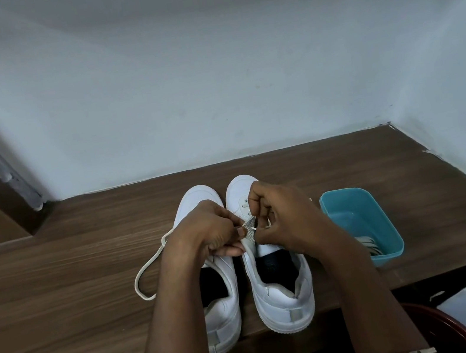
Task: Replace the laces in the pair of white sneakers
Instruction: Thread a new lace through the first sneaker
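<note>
Right, from the head view, everything sits around the teal tub point(390, 253) on the wooden bench point(58, 285). The near sneaker point(281, 298) stands just beside the tub with its toe toward the wall. The far sneaker point(221, 318) stands on the other side of it from the tub, the two almost touching. A few pale spare laces point(368, 244) lie in the corner of the tub closest to me.

Both my hands are over the eyelets of the near sneaker. My left hand point(204, 231) has its fingers curled in and pinches the lace point(148, 266) close to the tongue. My right hand point(282, 217), on the tub side, is curled too and nips the same lace by a short bit. The slack trails away from the tub in a long loop, across the far sneaker and onto the bench.

Whether I am drawing this lace out or feeding it in, I cannot tell from here; my fingers hide the eyelet. Either way I should work one eyelet at a time. I need to hold the tip straight and steady the eyelet flap with my other hand. I should also keep the lace flat, not twisted, and mind that the loose loop does not snag on the far sneaker.
</note>
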